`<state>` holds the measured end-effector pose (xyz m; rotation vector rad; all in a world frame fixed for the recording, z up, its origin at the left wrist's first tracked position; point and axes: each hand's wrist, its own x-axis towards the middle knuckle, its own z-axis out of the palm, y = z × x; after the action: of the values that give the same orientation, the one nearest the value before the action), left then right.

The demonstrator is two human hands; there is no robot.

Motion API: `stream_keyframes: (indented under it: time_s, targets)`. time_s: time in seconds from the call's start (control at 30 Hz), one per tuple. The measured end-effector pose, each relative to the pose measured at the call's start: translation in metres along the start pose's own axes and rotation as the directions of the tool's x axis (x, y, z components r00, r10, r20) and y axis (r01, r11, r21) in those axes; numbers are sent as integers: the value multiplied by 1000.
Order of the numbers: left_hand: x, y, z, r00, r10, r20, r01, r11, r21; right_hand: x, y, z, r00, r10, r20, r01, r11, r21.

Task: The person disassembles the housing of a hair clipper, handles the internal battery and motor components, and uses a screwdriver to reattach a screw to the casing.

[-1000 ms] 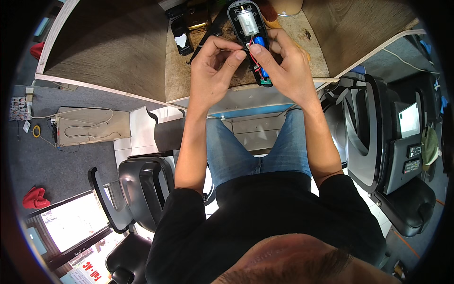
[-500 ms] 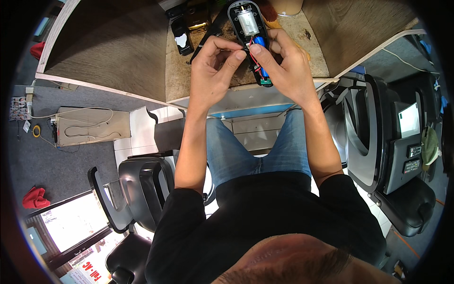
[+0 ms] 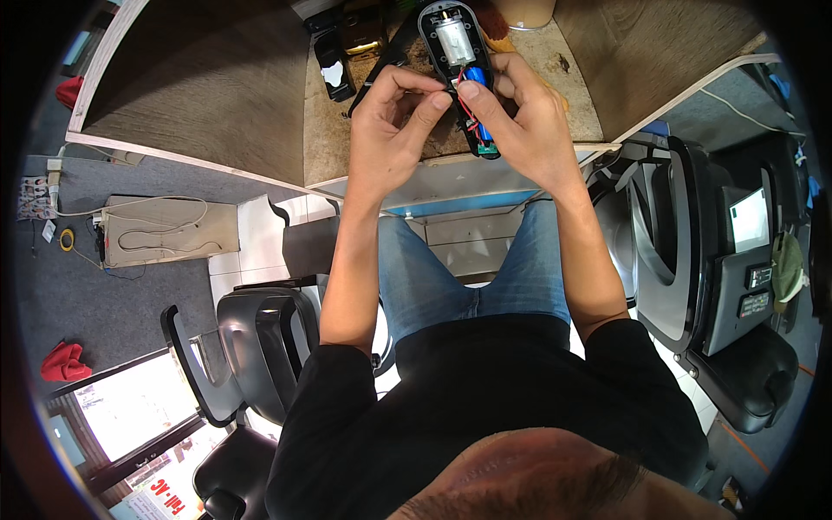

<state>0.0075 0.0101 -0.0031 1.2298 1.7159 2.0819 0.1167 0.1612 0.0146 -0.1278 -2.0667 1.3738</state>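
Note:
An opened black handheld device [image 3: 436, 43] is held over the worktop, its long rounded casing pointing away from me. Inside are a silver cylindrical motor [image 3: 453, 42], a blue battery [image 3: 476, 78], thin red wires [image 3: 463, 97] and a green circuit board [image 3: 488, 150] at the near end. My right hand [image 3: 530, 117] grips it from the right, thumb across the battery and fingers behind the casing. At the casing's left edge, my left hand [image 3: 394, 130] has thumb and forefinger tips pinched close together. Whatever lies between those tips is too small to make out.
Left on the worktop [image 3: 581, 108] lies a black casing part [image 3: 333, 69] with a white patch, beside a gold-coloured object [image 3: 364, 39]. Wooden side panels [image 3: 217, 78] stand on both sides. Black chairs [image 3: 264, 338] flank me, and a cardboard box [image 3: 169, 230] with cables lies at left.

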Motion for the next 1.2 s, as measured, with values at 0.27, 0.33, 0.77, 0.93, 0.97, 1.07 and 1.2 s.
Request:
stream_keyframes:
  time_s: [0.27,0.33,0.77,0.93,0.97,1.07,1.2]
  targets:
    - [0,1,0,1000,-13,-1,13,1000,7,0,1,-1,1000,8,8,-8,999,-40]
    - [0,1,0,1000,-15,-2,15,1000,12,0,0,-1,1000,9,10,-9,999,-35]
    - [0,0,0,1000,-8,-9,8,1000,-4,0,-1,-1,1000,5,12,-4,1000,-9]
    - [0,1,1,1000,-14,-9,14,1000,-13,0,-1,-1,1000,4,12,-4,1000,-17]
    - [0,1,0,1000,-11,-9,11,1000,-5,0,-1,-1,1000,4,12,-4,1000,-17]
    - [0,1,1,1000,-10,-7,10,1000,7,0,1,-1,1000,2,8,-2,1000,-19]
    - [-1,2,0,1000,-19,-7,19,1000,7,0,5,1,1000,-28,-8,28,1000,-6]
